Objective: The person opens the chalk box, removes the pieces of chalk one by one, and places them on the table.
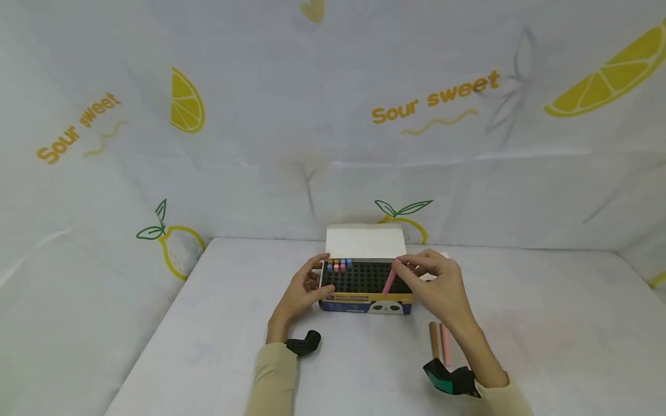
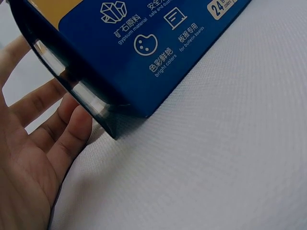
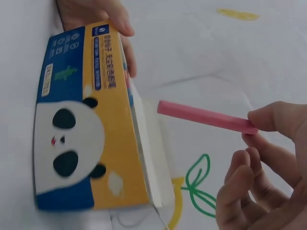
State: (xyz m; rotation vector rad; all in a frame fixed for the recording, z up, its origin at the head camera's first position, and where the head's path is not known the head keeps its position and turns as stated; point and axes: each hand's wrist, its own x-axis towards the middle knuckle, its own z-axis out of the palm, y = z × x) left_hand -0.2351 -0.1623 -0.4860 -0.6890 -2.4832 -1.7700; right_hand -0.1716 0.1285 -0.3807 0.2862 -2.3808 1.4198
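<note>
Pink cylindrical chalk stick (image 1: 389,279), pinched at its upper end by the right hand (image 1: 436,284), slants over the blue-and-yellow cardboard chalk box (image 1: 366,287) mid-desk; left hand (image 1: 303,292), fingers straight, touches the box's side.

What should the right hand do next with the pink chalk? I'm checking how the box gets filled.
Probably lower the pink chalk into an empty slot. The right hand pinches it, tilted, over the open chalk box, where only a few sticks stand at the far left corner. The left hand holds the box's left end, so it looks steadied.
</note>
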